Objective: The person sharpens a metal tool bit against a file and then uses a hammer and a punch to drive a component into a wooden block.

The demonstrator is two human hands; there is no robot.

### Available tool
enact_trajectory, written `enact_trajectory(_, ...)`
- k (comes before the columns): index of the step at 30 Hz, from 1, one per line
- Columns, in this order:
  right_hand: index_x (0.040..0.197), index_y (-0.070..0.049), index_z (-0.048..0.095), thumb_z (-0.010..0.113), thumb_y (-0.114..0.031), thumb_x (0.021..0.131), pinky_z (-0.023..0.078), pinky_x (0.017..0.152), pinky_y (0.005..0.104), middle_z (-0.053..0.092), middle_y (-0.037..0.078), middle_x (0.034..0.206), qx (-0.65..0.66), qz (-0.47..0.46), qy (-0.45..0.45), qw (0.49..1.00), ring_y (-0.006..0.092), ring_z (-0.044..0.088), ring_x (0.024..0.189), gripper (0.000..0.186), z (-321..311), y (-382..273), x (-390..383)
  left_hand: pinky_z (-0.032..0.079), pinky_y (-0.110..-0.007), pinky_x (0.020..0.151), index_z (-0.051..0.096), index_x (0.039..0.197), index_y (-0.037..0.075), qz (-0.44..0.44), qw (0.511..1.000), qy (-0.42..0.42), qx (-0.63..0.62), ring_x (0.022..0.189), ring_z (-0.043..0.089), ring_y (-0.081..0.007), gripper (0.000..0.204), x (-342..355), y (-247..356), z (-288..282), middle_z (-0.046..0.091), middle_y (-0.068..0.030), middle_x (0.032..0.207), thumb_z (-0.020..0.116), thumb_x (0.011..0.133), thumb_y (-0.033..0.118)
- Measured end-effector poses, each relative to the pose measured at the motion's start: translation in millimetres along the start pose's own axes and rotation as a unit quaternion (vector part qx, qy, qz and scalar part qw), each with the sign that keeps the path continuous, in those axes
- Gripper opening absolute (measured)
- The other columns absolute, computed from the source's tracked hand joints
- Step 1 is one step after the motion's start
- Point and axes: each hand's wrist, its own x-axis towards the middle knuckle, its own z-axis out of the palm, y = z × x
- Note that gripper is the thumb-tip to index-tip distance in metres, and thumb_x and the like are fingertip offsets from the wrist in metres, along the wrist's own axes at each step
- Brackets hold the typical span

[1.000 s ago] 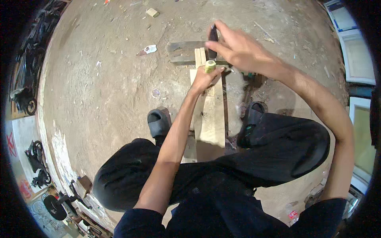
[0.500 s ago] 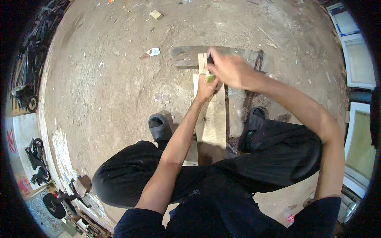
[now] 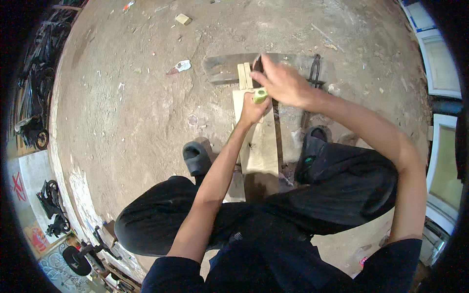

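Note:
My left hand is closed around a short yellow-green piece with a rounded end, at the far end of a pale wooden board. Just beyond it, my right hand has its fingers and thumb around a dark, flat piece, too blurred to name. Whether the dark piece joins the yellow-green one is unclear. Two narrow pale wood strips lie side by side, left of my right hand. Under their far end, a grey weathered plank lies crosswise.
Metal pliers or tongs lie by the plank's right end. A small wood block and a whitish scrap are on the dusty floor. White-framed panels stand along the right. My slippered feet flank the board.
The yellow-green piece has turned, showing more of its rounded end. My right hand has shifted slightly to the right, with the dark piece still at its fingers. The whole view has tilted a little.

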Motion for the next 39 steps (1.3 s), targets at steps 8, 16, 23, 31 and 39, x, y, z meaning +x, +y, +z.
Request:
enact_trajectory(8, 0.117, 0.001, 0.042, 0.048, -0.039, 0.099, 0.050, 0.071, 0.0464, 0.063, 0.023, 0.082, 0.094, -0.187, 0.118, 0.971, 0.0403, 0.065, 0.078, 0.044, 6.1, -4.2, 2.4, 0.039, -0.029, 0.050, 0.059, 0.077, 0.002, 0.020, 1.000, 0.002, -0.014, 0.058, 0.049, -0.0079, 0.016, 3.9, 9.5, -7.9, 0.055, 0.0013, 0.065, 0.064, 0.086, 0.013)
enact_trajectory(16, 0.115, -0.004, 0.046, 0.048, -0.037, 0.100, 0.047, 0.066, 0.0421, 0.062, 0.013, 0.076, 0.024, -0.094, -0.015, 0.995, 0.0236, 0.063, 0.070, 0.037, 4.2, -18.4, 22.8, 0.038, -0.026, 0.050, 0.058, 0.076, 0.003, -0.019, 0.999, -0.014, -0.031, 0.058, 0.050, -0.0070, 0.020, -0.8, 22.1, -10.7, 0.055, 0.0028, 0.065, 0.066, 0.089, 0.017)
enact_trajectory(23, 0.108, -0.005, 0.050, 0.060, -0.034, 0.095, 0.046, 0.067, 0.0305, 0.063, 0.006, 0.079, 0.086, -0.164, 0.075, 0.980, 0.0137, 0.058, 0.070, 0.033, -13.2, -21.4, 32.3, 0.037, -0.028, 0.048, 0.057, 0.069, 0.005, -0.035, 0.999, -0.015, 0.022, 0.054, 0.048, -0.0070, 0.025, 1.0, 18.1, -18.7, 0.054, 0.0020, 0.060, 0.064, 0.089, 0.019)
enact_trajectory(31, 0.111, -0.005, 0.049, 0.055, -0.039, 0.096, 0.053, 0.077, 0.0382, 0.067, 0.015, 0.088, 0.172, -0.219, 0.112, 0.954, 0.0277, 0.069, 0.088, 0.038, -6.2, -15.8, 36.9, 0.042, -0.029, 0.053, 0.060, 0.075, 0.002, -0.004, 1.000, 0.015, 0.020, 0.058, 0.050, -0.0087, 0.023, 7.6, 7.3, -18.6, 0.056, 0.0005, 0.061, 0.064, 0.089, 0.020)
enact_trajectory(39, 0.114, -0.004, 0.041, 0.044, -0.037, 0.100, 0.049, 0.064, 0.0466, 0.060, 0.021, 0.071, -0.008, -0.123, -0.001, 0.992, 0.0404, 0.063, 0.069, 0.035, 6.7, 0.9, 20.6, 0.036, -0.028, 0.043, 0.057, 0.068, 0.004, 0.034, 0.999, -0.009, 0.004, 0.047, 0.047, -0.0084, 0.017, -3.5, 8.4, -5.4, 0.052, 0.0009, 0.055, 0.063, 0.083, 0.007)
